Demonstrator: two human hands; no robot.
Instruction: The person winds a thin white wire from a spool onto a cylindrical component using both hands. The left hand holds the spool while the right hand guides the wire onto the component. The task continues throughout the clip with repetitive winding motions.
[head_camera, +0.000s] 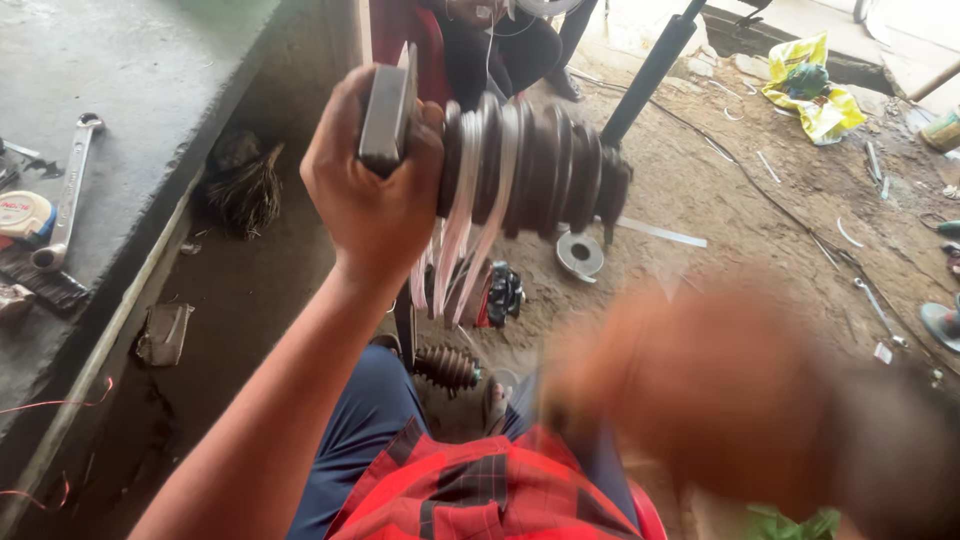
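- Up front, my left hand (372, 190) is raised at centre, its grip shut tight around a flat grey metal block (386, 115) at the near end of a ribbed rubber boot (530, 165).
- That boot is dark brown, held roughly level in the air, with its ribs running away to the right toward a black end piece (612, 185).
- White strips (462, 215) wrap over the ribs and hang down below the boot.
- My right hand (720, 390) is low at the right, a blur; I cannot tell whether its grip is open or shut, or what it has.
- Below, my lap shows a red checked shirt (480, 490) and blue trousers (365, 420).
- A smaller ribbed boot (447, 367) lies on the dirt floor (740, 210) near my knees.
- A metal ring (580, 253) lies on the floor farther off, beneath the held boot's right end.
- At left, a concrete worktop (150, 90) carries a spanner (68, 190) and a tape measure (22, 213).
- Far right, a yellow bag (815, 90) lies on the floor.
- Another person's dark trousers (500, 50) show at the far centre.
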